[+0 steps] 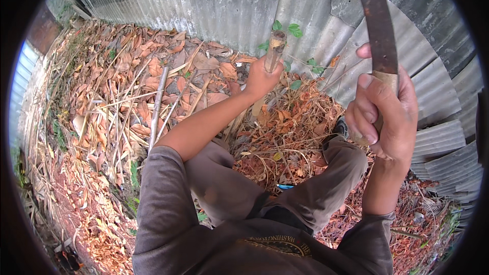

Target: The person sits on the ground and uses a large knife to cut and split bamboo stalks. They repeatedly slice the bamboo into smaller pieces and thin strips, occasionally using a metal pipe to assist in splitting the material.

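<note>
My left hand (262, 79) is wrapped around a pale brown wooden stake (275, 53), which stands roughly upright close to the metal fence. The stake's top end sticks out above my fist, and part of it shows below among the dry leaves; I cannot tell whether it enters the soil. On the right, my right hand (384, 107) grips the light wooden handle of a machete (381, 28). Its dark, rust-spotted blade is raised, curving up past the top of the view, apart from the stake.
A corrugated metal fence (219, 5) runs across the far side and bends round to the right, with overlapping sheets. Dry leaves (204, 63) and stalks cover the ground. A long stick (159, 104) lies at the left. Green leaves (295, 30) grow beside the stake.
</note>
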Available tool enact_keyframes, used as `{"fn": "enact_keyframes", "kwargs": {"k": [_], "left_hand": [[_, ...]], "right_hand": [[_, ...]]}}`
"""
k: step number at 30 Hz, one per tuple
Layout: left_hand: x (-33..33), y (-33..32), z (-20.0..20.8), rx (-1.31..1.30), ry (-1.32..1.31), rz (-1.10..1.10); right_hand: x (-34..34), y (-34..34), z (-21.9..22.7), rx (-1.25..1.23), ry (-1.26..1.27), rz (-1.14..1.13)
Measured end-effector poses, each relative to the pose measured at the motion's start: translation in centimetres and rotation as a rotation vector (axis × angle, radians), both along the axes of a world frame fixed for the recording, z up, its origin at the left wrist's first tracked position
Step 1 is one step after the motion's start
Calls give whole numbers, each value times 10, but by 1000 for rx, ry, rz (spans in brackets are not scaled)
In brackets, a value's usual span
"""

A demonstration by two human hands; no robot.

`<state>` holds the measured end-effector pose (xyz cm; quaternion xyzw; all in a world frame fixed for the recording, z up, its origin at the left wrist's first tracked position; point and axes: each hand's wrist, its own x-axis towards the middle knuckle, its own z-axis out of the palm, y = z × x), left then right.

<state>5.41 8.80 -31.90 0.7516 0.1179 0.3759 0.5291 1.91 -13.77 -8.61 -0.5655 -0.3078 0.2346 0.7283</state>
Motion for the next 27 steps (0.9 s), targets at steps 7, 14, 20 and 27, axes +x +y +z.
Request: {"fn": "enact_keyframes", "kwargs": {"k": [7, 14, 20, 27], "left_hand": [[1, 3, 0, 64, -4, 43], [9, -4, 5, 72, -2, 38], [4, -4, -3, 45, 5, -4], [-4, -14, 0, 14, 11, -97]], "right_hand": [[-7, 18, 14, 278, -596, -232], [30, 26, -106, -562, -157, 23], [20, 19, -90, -398, 370, 244], [18, 3, -100, -289, 259, 194]]}}
